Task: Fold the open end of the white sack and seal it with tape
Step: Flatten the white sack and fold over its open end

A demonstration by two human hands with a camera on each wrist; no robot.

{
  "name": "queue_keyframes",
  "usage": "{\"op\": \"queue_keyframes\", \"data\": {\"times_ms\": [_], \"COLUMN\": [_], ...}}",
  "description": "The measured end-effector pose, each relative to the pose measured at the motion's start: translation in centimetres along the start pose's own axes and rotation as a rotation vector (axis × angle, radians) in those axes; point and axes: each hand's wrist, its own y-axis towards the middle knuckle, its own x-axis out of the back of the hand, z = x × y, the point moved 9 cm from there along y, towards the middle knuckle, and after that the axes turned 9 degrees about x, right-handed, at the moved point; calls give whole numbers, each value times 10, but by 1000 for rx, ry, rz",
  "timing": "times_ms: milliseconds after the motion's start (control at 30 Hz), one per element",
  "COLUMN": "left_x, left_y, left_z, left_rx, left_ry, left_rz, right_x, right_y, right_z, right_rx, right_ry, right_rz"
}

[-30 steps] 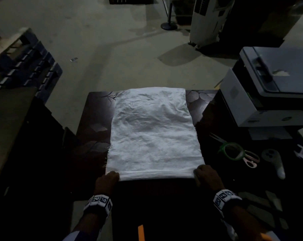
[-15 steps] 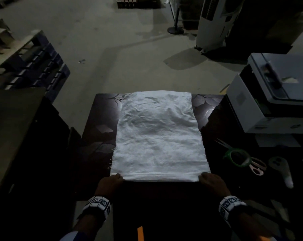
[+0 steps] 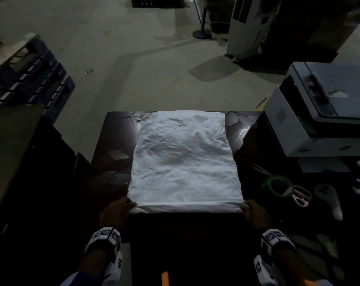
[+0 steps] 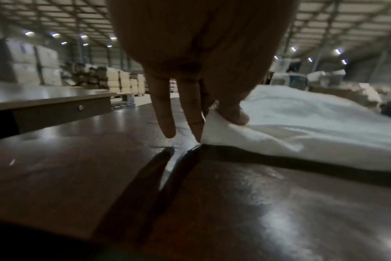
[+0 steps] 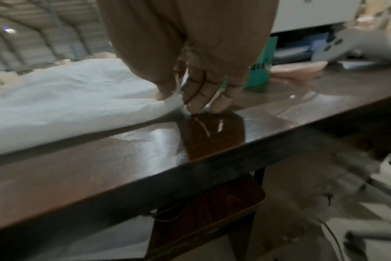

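Note:
The white sack [image 3: 185, 159] lies flat along the dark table [image 3: 115, 141], its near end turned over in a narrow fold [image 3: 187, 207]. My left hand [image 3: 118, 209] pinches the fold's left corner between thumb and fingers, as the left wrist view shows with the sack [image 4: 301, 123] and the left hand [image 4: 212, 114]. My right hand [image 3: 253, 211] pinches the right corner, and in the right wrist view the right hand [image 5: 179, 95] has the thumb on top of the sack [image 5: 67, 98]. A green tape roll [image 3: 278, 185] lies to the right of the sack.
Pink-handled scissors [image 3: 298, 195] lie under and beside the tape roll, with a grey handheld device [image 3: 327, 197] further right. A white printer [image 3: 323, 112] stands at the table's right rear. A dark pallet stack [image 3: 30, 79] stands on the floor to the left. The table's near edge [image 5: 234, 155] runs close to my right hand.
Both hands have gone from lying on the sack's near corners to pinching them, and the folded edge is lifted slightly at the corners. The head view has tilted a little.

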Motion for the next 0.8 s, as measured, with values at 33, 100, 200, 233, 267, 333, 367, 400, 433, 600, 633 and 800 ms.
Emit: {"op": "queue_keyframes", "data": {"times_ms": [33,100,200,233,267,333,367,400,433,600,633,800], "left_x": [0,0,-5,-7,-10,-12,-12,-11,-14,-29,-32,-47], "left_y": [2,6,10,11,12,12,11,11,11,5,0,-8], "left_z": [0,0,-4,-5,-6,-7,-7,-9,-11,-31,-32,-16], "left_rx": [26,40,12,4,-8,-18,-24,-45,-66,-349,-382,-461], "left_ry": [17,58,112,123,132,165,194,215,247,296,280,253], "left_rz": [11,10,8,15,9,-25,-57,-90,-79,-72,-38,51], "right_x": [-1,-3,-5,-4,-4,-5,-5,-5,-4,-5,-8,-41], "right_y": [1,3,9,10,11,13,13,13,13,8,6,-15], "right_z": [-2,-6,-5,-2,2,6,7,9,14,43,53,71], "right_rx": [-28,-96,-118,-105,-90,-61,-52,-34,1,226,328,625], "right_ry": [-6,-38,-120,-163,-210,-268,-291,-338,-410,-637,-639,-616], "right_rz": [4,22,53,52,49,49,52,46,20,12,-9,130]}}
